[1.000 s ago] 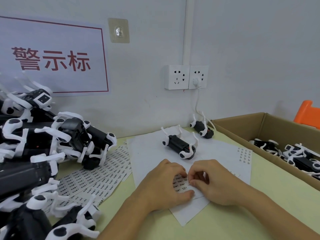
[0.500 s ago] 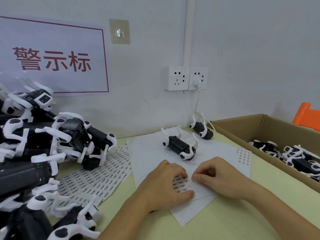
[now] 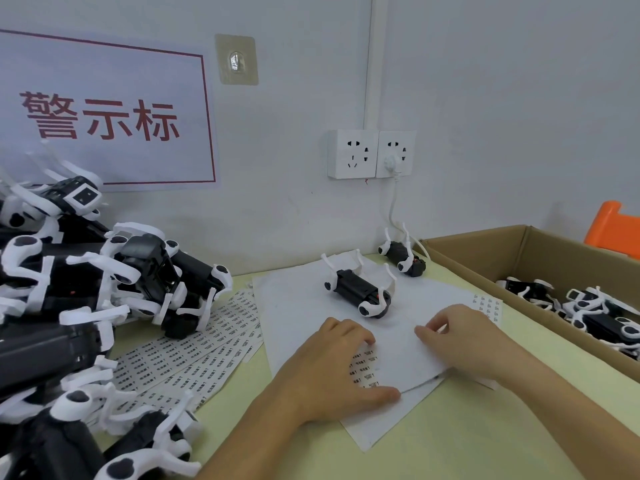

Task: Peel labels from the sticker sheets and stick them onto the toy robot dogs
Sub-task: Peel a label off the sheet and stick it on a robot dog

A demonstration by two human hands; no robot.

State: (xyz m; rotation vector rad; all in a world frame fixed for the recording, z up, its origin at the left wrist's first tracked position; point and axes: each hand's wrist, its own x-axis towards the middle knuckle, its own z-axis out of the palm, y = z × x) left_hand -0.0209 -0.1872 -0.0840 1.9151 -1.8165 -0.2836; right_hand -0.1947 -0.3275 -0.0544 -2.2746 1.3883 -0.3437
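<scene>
Pale green bench (image 3: 450,445) carries the sticker sheet (image 3: 367,367), pinned under the flat left hand (image 3: 332,372). The right hand (image 3: 464,341) has drawn away toward the toy dog (image 3: 358,294), fingertips pinched; any peeled label is too small to confirm. The sheet shows rows of small black-printed labels.

Pale green table (image 3: 467,441), white paper sheets (image 3: 298,306), fanned sticker sheets (image 3: 207,344), piled toy robot dogs (image 3: 104,278), cardboard box (image 3: 485,258).
</scene>
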